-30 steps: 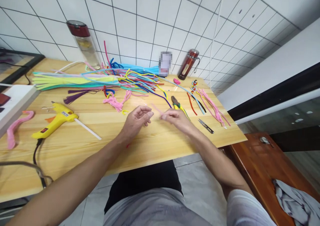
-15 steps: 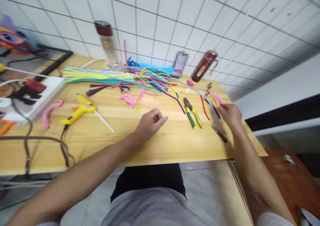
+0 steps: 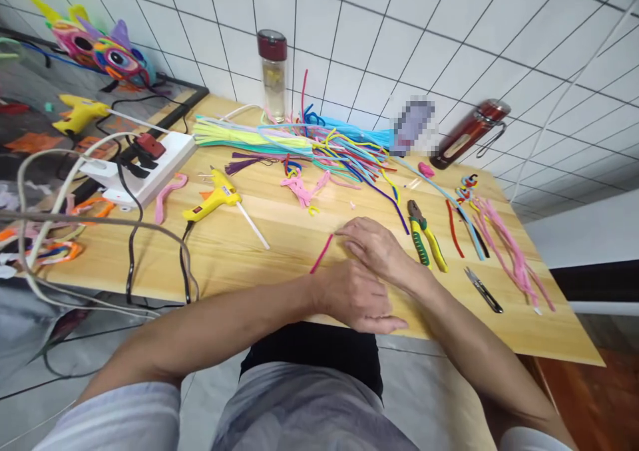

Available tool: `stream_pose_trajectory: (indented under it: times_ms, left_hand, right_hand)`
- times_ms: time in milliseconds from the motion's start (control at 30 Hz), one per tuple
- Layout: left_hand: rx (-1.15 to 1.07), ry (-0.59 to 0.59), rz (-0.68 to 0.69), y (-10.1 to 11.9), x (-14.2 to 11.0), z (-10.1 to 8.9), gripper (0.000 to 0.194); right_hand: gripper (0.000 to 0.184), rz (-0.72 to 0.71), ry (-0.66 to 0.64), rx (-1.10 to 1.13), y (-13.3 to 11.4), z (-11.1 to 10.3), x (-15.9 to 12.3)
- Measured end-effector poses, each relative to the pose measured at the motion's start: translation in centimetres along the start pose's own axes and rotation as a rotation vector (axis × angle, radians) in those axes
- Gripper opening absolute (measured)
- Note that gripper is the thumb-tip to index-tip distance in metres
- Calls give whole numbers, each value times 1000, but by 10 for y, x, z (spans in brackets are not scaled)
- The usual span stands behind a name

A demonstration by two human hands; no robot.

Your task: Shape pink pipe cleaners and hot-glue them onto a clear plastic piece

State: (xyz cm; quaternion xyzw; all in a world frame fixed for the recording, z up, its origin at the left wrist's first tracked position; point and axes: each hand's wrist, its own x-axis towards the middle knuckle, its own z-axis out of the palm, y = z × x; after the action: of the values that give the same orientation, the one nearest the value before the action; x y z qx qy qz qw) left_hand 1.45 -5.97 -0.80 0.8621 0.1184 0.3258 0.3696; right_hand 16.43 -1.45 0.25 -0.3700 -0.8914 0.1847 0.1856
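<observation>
A short dark pink pipe cleaner point(image 3: 322, 253) slants just above the tabletop near the front middle. The fingertips of my right hand point(image 3: 374, 246) pinch its upper end. My left hand point(image 3: 354, 296) crosses in front, back upward, with its fingers curled under and one finger pointing right. The lower end of the pipe cleaner reaches my left wrist, and whatever lies inside that hand is hidden. Right of my hands are pliers point(image 3: 424, 235) with green and yellow handles and small thread snips point(image 3: 483, 290).
Bundled pipe cleaners point(image 3: 259, 142) lie along the back. A yellow glue gun point(image 3: 214, 195) and a white power strip point(image 3: 164, 171) with looping cables are on the left. A clear bottle point(image 3: 273, 78) and a red flask point(image 3: 469, 135) stand by the wall. Pink strands point(image 3: 514, 255) lie far right.
My right hand has come from the pink strands at the right to the middle, now with the dark pink pipe cleaner. My left hand has turned and lies nearer the front edge. The view has shifted left.
</observation>
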Motion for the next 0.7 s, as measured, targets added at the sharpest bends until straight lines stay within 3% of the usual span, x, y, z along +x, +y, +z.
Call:
stream_pose_trajectory:
  times_ms: [67,200,300,400,533,700]
  left_hand:
    - [-98,-8,14,2,1,3,57]
    - [-247,91,39,1,4,6,63]
    - [-171,84,104,-6,6,8,66]
    - [9,34,108,-14,5,11,67]
    - [76,97,-74,-17,1,11,62]
    - [-331,403,-491,-22,5,-1,48]
  right_hand:
    - [28,-43,-51,-33,-3,9,6]
    - [22,-52,-105,-115,1,25,16]
    - [20,-26,-91,-137,3,27,21]
    - [19,20,-17,-110,5,15,15]
    - [12,253,165,31,15,-13,-9]
    - [25,551,299,401,20,-30,-40]
